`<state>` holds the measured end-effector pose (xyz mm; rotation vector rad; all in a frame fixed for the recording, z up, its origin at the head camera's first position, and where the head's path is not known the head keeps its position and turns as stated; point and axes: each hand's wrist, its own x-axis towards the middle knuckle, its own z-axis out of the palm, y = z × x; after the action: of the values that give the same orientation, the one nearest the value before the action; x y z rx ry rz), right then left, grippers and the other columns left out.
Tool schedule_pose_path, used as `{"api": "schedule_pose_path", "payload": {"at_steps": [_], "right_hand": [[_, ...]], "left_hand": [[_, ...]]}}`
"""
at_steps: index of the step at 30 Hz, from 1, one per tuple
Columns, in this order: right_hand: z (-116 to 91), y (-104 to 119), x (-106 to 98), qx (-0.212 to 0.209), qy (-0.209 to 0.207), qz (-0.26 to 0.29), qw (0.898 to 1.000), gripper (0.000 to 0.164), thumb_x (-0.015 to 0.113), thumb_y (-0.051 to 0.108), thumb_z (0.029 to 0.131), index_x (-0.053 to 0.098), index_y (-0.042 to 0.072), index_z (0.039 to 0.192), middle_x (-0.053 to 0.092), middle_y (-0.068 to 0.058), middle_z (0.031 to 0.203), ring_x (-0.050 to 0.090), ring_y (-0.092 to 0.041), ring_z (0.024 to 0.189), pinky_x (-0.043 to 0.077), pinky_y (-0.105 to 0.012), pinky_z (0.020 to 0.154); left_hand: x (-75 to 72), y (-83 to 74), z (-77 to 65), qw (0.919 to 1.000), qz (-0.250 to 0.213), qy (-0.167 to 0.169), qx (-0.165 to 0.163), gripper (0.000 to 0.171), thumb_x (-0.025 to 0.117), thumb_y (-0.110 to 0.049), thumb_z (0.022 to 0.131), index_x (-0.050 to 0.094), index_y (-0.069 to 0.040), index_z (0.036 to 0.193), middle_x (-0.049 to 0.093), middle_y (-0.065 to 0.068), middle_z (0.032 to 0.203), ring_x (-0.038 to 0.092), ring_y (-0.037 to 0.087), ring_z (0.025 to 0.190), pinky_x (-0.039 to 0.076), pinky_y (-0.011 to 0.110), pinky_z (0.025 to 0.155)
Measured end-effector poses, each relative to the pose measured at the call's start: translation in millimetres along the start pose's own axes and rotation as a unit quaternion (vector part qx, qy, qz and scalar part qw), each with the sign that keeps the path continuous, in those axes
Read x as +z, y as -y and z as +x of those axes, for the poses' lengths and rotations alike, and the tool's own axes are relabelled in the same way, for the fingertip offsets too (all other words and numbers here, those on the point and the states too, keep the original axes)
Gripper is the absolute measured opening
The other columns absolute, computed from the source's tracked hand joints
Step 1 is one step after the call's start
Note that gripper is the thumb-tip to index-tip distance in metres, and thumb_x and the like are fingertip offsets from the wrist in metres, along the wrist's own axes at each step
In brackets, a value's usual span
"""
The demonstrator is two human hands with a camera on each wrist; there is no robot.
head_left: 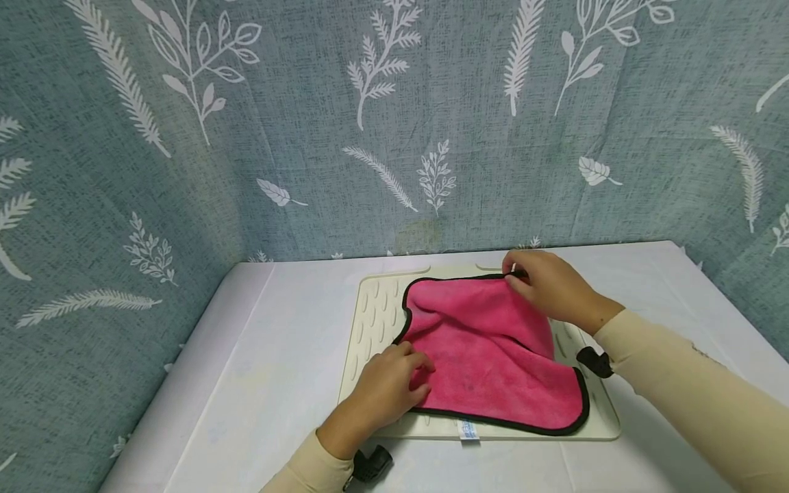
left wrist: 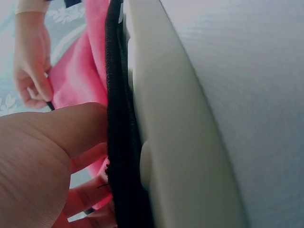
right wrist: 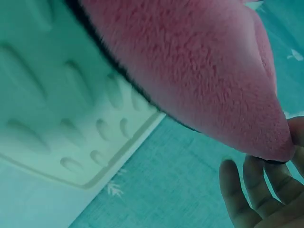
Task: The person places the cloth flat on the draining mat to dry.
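Note:
A pink plush cloth (head_left: 474, 356) with black edging lies spread over a cream mat (head_left: 370, 308) with raised oval ridges. My right hand (head_left: 551, 287) pinches the cloth's far right corner between thumb and fingers and holds it raised off the mat, as the right wrist view also shows. My left hand (head_left: 391, 383) rests on the cloth's near left part, fingers relaxed and bent slightly, with the thumb touching the cloth near its black edging (left wrist: 116, 95). The cloth's near right corner lies flat, and a fold runs across its middle.
A white-covered table (head_left: 246, 383) carries the mat. A small white and blue label (head_left: 468, 430) sticks out at the cloth's near edge. Grey-green leaf-patterned fabric (head_left: 394, 171) rises behind the table and along both sides.

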<state>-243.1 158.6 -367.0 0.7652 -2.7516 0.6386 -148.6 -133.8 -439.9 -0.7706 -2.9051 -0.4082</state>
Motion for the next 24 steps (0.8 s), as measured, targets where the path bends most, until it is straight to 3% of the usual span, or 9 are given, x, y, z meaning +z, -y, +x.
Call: {"api": "schedule_pose_path", "payload": {"at_steps": [9, 15, 20, 24], "right_hand": [[9.3, -15.3, 1.5, 0.015, 0.031, -0.013, 0.999, 0.007, 0.066, 0.004, 0.091, 0.063, 0.006, 0.097, 0.065, -0.007, 0.084, 0.057, -0.02, 0.076, 0.047, -0.04, 0.073], [11.8, -32.5, 9.5, 0.058, 0.106, -0.003, 0.993, 0.012, 0.062, 0.007, 0.093, 0.063, 0.004, 0.105, 0.064, -0.005, 0.081, 0.056, -0.017, 0.072, 0.047, -0.036, 0.07], [10.8, -44.9, 12.3, 0.08, 0.16, 0.024, 0.984, 0.026, 0.053, 0.007, 0.092, 0.061, 0.0, 0.116, 0.064, -0.005, 0.082, 0.055, -0.015, 0.071, 0.047, -0.035, 0.072], [10.3, -49.9, 11.6, 0.079, 0.177, 0.033, 0.981, 0.03, 0.055, 0.007, 0.09, 0.061, -0.001, 0.118, 0.065, -0.006, 0.085, 0.055, -0.015, 0.073, 0.046, -0.034, 0.072]], "left_hand": [[1.1, 0.9, 0.7, 1.0, -0.001, 0.004, -0.002, 0.017, 0.078, -0.029, 0.084, 0.074, -0.023, 0.099, 0.057, -0.007, 0.084, 0.053, 0.011, 0.08, 0.044, 0.029, 0.065], [-0.6, -1.0, 1.4, 0.9997, -0.005, 0.022, 0.0, 0.018, 0.077, -0.029, 0.086, 0.074, -0.023, 0.102, 0.058, -0.006, 0.087, 0.053, 0.011, 0.083, 0.044, 0.028, 0.067], [-17.4, -1.5, 3.7, 0.9963, -0.055, 0.065, -0.01, 0.02, 0.073, -0.031, 0.09, 0.073, -0.021, 0.108, 0.062, -0.006, 0.091, 0.053, 0.008, 0.082, 0.044, 0.026, 0.069], [-40.5, 6.8, 14.1, 0.9937, -0.103, 0.032, -0.029, 0.017, 0.069, -0.026, 0.094, 0.074, -0.018, 0.108, 0.067, -0.006, 0.095, 0.061, 0.01, 0.083, 0.048, 0.026, 0.071]]}}
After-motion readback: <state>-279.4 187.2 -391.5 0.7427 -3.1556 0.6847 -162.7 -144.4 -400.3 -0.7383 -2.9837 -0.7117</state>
